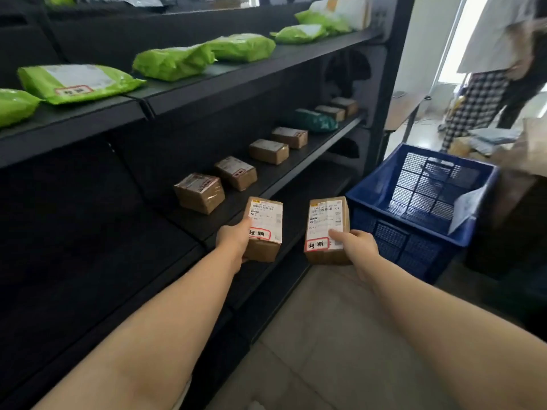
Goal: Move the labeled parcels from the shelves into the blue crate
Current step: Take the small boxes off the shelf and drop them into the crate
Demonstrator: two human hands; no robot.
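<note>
My left hand (233, 238) grips a small brown cardboard parcel (266, 226) with a white shipping label and a red-bordered sticker, held just off the front edge of the middle shelf (275, 176). My right hand (356, 247) grips a second, similar brown parcel (327, 229), thumb on its label, to the left of the blue crate (370, 190). The crate stands on the floor at the shelf's right end and holds a white sheet (464, 205) against its right wall. Several more brown labeled boxes, such as the nearest one (199, 193), remain in a row on the middle shelf.
Green plastic mailers (77, 82) lie along the upper shelf, and a dark green bag (313, 119) sits among the boxes. A person in checked trousers (470, 110) stands at the back right near a small table (408, 110). Beige floor (340, 335) lies below my arms.
</note>
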